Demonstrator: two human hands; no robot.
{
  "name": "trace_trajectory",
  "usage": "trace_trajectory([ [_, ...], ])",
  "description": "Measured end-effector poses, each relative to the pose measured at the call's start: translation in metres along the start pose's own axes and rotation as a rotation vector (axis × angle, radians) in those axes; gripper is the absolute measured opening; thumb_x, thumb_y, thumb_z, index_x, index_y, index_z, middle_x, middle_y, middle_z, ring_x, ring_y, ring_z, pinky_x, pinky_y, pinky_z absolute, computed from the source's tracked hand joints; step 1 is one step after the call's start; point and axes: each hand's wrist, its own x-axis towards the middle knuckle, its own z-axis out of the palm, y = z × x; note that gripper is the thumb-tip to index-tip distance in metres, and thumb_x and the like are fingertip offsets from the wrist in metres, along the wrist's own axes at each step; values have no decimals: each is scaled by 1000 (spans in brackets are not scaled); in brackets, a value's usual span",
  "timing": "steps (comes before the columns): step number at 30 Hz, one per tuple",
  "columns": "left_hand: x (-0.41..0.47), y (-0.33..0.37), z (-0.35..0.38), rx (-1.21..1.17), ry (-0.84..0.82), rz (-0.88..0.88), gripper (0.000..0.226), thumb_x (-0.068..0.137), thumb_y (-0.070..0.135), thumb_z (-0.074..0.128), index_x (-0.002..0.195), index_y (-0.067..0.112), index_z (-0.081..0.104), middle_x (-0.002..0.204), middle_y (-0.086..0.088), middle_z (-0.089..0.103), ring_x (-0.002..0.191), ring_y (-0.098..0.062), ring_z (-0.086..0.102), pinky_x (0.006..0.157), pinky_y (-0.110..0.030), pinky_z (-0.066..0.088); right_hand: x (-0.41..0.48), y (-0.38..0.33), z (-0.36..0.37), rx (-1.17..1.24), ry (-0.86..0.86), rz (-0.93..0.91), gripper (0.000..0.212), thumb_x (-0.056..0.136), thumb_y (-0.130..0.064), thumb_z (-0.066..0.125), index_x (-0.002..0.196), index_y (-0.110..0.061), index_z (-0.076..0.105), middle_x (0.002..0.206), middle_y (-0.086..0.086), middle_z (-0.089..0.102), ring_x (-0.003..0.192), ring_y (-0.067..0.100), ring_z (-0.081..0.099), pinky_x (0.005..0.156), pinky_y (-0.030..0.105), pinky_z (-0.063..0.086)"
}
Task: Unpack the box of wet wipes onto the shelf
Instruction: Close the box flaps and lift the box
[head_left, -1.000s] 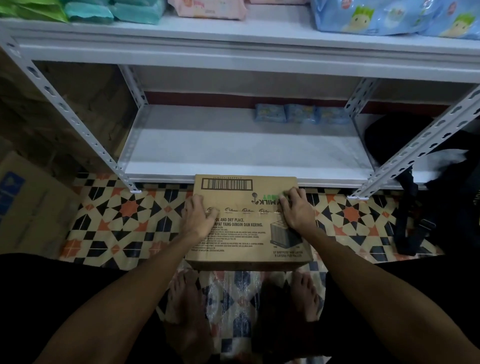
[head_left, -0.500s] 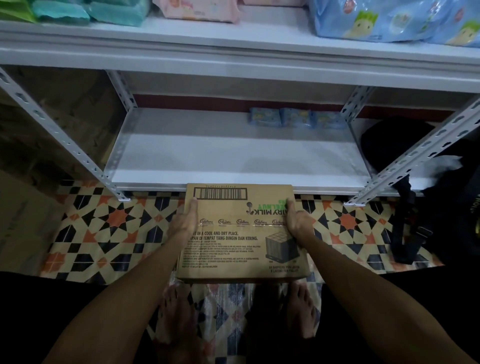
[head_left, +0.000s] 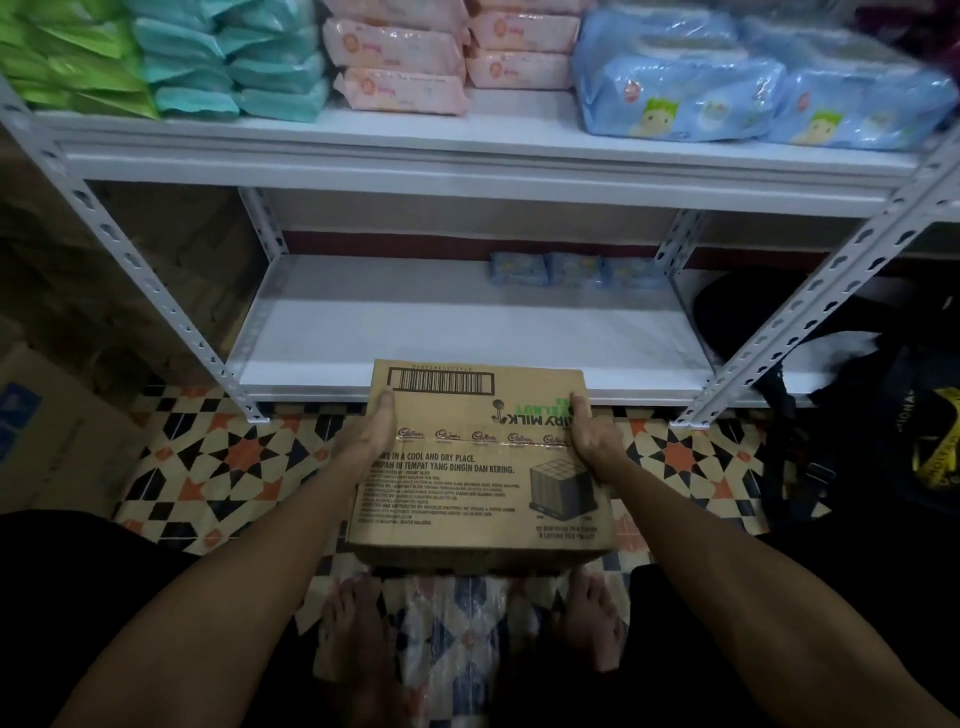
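Observation:
A closed brown cardboard box (head_left: 467, 467) with a barcode and printed text hangs above the floor, in front of the lower shelf (head_left: 467, 338). My left hand (head_left: 371, 434) grips its left side, thumb on top. My right hand (head_left: 589, 439) grips its right side the same way. Three small blue wipe packs (head_left: 571, 269) lie at the back of the lower shelf. The upper shelf (head_left: 467, 150) carries stacks of green, teal, pink and blue wipe packs (head_left: 675, 98).
White slotted posts (head_left: 156, 291) frame the rack on both sides. A larger cardboard box (head_left: 47, 441) stands on the patterned floor at the left. Dark bags (head_left: 857, 415) sit at the right. My bare feet (head_left: 358, 634) stand below the box.
My hands slid from the top of the box to its sides and lifted it. The view tilted up, bringing the stocked upper shelf into sight.

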Motion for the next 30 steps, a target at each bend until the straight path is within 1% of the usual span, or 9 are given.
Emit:
trace_trajectory([
  [2,-8,5,-8,-38,13,19,94,70,95,19,84,11,60,91,-12,69,84,-32,68,90,-51,53,-5,-9,-10,-9,-3,-24,79,95,-69,25,90,0,61,106,19,64,80,24,56,76,34,45],
  [6,-27,15,-22,-121,-21,67,83,81,86,26,92,10,60,87,-14,73,76,-31,73,79,-44,60,-18,-28,-30,-55,25,-65,91,94,-71,23,121,8,58,124,25,60,106,36,58,90,38,47],
  [9,-27,17,-32,-147,-34,91,97,67,95,22,94,9,60,93,-17,72,79,-36,72,80,-48,59,-32,-42,-44,-79,44,-92,95,93,-73,20,125,9,56,128,27,58,113,38,57,100,44,46],
  [13,-69,33,-48,-82,24,149,83,87,80,23,99,6,59,92,-13,69,82,-30,69,85,-45,57,-50,-53,-62,-70,77,-103,90,94,-70,23,135,6,49,137,26,52,122,40,51,104,42,40],
  [16,-81,40,-56,-81,68,184,77,89,77,26,106,7,55,103,-13,65,92,-31,66,93,-45,53,-62,-57,-75,-51,67,-123,91,93,-71,23,138,4,48,140,25,50,124,39,50,107,43,39],
  [19,-94,45,-69,-106,80,202,77,89,77,27,99,6,56,102,-11,64,88,-29,64,94,-44,52,-78,-66,-85,-59,83,-163,88,95,-69,22,135,4,50,140,25,50,125,39,50,105,41,38],
  [22,-104,50,-80,-79,126,227,93,85,81,25,129,5,54,126,-17,60,110,-35,60,101,-46,47,-94,-75,-96,-71,101,-203,86,96,-67,21,134,4,53,140,25,50,126,39,49,106,41,37],
  [24,-111,54,-87,-65,143,233,95,85,81,24,136,5,50,135,-19,56,118,-37,56,104,-46,44,-100,-80,-102,-77,105,-216,85,97,-65,21,134,4,52,141,25,49,128,38,48,107,41,37],
  [30,-118,65,-96,-113,116,256,85,85,79,27,118,9,60,105,-12,68,93,-31,67,95,-46,52,-100,-96,-112,-58,139,-214,85,94,-68,23,133,1,54,140,23,51,124,38,50,106,43,39],
])
